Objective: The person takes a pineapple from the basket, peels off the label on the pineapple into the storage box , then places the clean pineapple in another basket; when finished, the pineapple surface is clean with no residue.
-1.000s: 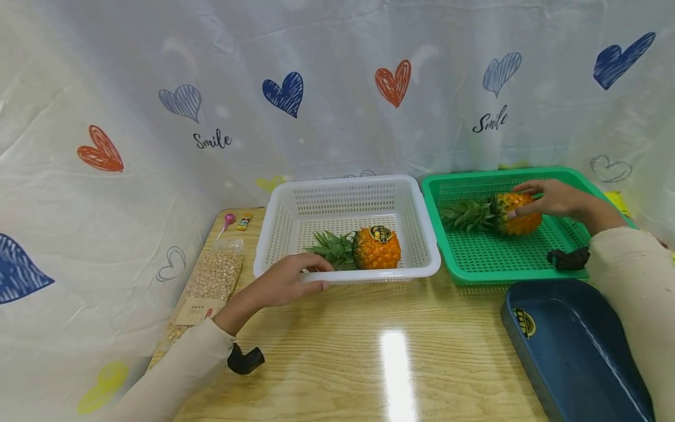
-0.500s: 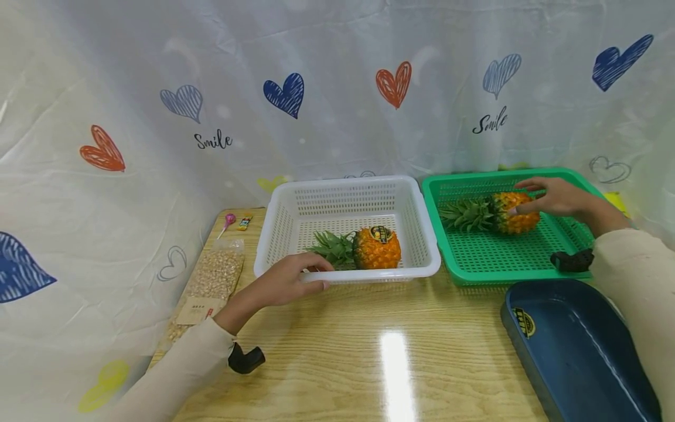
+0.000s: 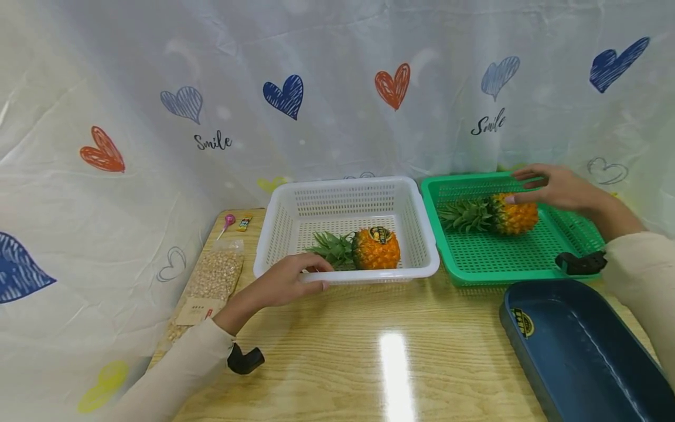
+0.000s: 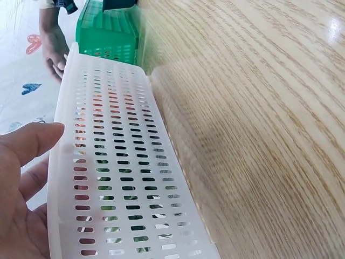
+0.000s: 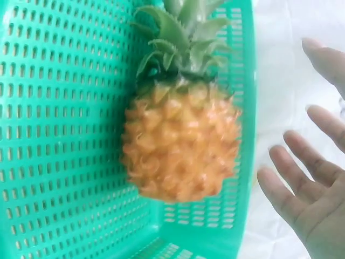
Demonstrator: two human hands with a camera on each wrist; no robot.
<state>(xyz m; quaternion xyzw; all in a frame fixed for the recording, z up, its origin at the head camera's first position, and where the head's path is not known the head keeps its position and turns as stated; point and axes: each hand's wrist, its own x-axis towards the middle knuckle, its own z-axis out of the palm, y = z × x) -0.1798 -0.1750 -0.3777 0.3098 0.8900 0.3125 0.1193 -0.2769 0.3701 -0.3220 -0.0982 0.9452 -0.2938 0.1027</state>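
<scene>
My left hand [image 3: 287, 281] holds the near rim of a white plastic basket [image 3: 379, 274], its thumb outside the perforated wall and its fingers over the inner side. Inside that basket, a small orange pineapple [image 3: 381, 255] with a round black-and-gold sticker lies with its green crown to the left. A second pineapple [image 3: 519, 221] lies on its side in a green plastic basket [image 3: 501, 275] to the right. My right hand [image 3: 559, 189] hovers above this fruit, fingers spread and holding nothing; the right wrist view has the hand [image 5: 310, 183] apart from the pineapple [image 5: 183, 145].
A dark blue tray [image 3: 575, 346] with a gold sticker stands at the right front. Along the table's left edge are a bag of beige grains [image 3: 216, 272], a pink lollipop [image 3: 229, 219] and a small yellow packet [image 3: 244, 224]. A heart-printed curtain [image 3: 337, 123] hangs behind the baskets.
My right hand has risen off the pineapple in the green basket and moved slightly right, its fingers loosening. My left hand has stayed on the white basket's rim.
</scene>
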